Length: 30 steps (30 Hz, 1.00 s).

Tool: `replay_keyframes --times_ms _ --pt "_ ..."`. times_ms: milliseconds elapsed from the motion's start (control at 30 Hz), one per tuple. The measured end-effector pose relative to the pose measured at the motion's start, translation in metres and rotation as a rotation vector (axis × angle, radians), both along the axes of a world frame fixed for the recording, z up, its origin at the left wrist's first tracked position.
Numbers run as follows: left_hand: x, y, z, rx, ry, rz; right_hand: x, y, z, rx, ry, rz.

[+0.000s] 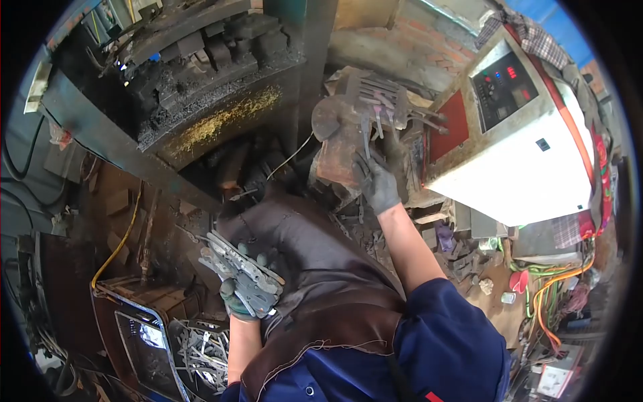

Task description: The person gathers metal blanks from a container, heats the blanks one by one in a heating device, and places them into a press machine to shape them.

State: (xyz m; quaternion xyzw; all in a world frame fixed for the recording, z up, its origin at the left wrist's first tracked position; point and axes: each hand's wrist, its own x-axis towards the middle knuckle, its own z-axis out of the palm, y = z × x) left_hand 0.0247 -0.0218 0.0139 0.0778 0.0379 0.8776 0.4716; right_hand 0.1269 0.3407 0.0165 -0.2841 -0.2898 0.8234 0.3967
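Note:
My left hand (pixel 231 295), in a dark glove, is closed around a bundle of long grey metal pieces (pixel 244 268) held over my lap. My right hand (pixel 378 186), also gloved, reaches forward with its fingers closed on the lower end of a flat grey metal piece (pixel 366 130). That piece stands out over a rusty metal block (pixel 336 161). Just beyond it, several similar metal pieces (pixel 380 87) lie side by side, a few of them pinkish in the middle. A brown leather apron (pixel 315 234) covers my legs.
A white machine with a control panel (pixel 506 90) stands on the right. At the upper left is a sooty press-like frame (pixel 228 114) with yellow crumbs on it. A bin of metal pieces (pixel 201 352) sits at lower left. Cables (pixel 546 301) run along the right.

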Motion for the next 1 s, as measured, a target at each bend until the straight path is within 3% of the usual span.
replay_keyframes --times_ms 233,400,500,533,600,667,767,833,900,933,967,1000 --pt "-0.001 0.001 0.004 0.012 -0.004 -0.027 -0.046 0.040 0.001 0.037 0.017 -0.051" --pt "-0.004 0.001 0.007 -0.059 0.016 -0.019 -0.055 0.034 0.014 -0.135 -0.060 -0.050" --pt "-0.005 0.006 0.022 -0.051 -0.020 0.064 -0.088 0.014 0.036 0.094 -0.144 0.241" --pt "-0.007 0.004 0.026 -0.054 -0.042 0.085 -0.106 0.000 0.073 0.225 -0.340 0.331" --pt "-0.016 0.005 0.026 -0.054 -0.100 0.135 -0.152 -0.025 0.128 0.398 -0.376 0.438" --pt "-0.029 0.011 0.039 0.082 -0.041 0.035 -0.203 -0.034 0.147 0.544 -0.203 0.598" --pt "-0.031 0.010 0.026 0.009 -0.076 0.129 -0.276 -0.051 0.171 0.446 -0.154 0.702" --pt "-0.032 0.006 0.018 0.004 -0.074 0.132 -0.308 -0.056 0.175 0.096 -0.113 0.646" --pt "-0.027 0.001 0.013 -0.066 -0.109 0.180 -0.299 -0.041 0.135 0.388 -0.002 0.588" --pt "-0.029 -0.001 0.012 -0.014 -0.121 0.062 -0.284 -0.034 0.121 0.524 -0.021 0.536" --pt "-0.030 -0.006 0.000 -0.120 -0.220 0.070 -0.252 -0.059 0.130 0.494 -0.067 0.528" --pt "-0.036 -0.004 -0.006 0.062 -0.117 0.037 -0.218 -0.085 0.142 0.462 -0.111 0.521"
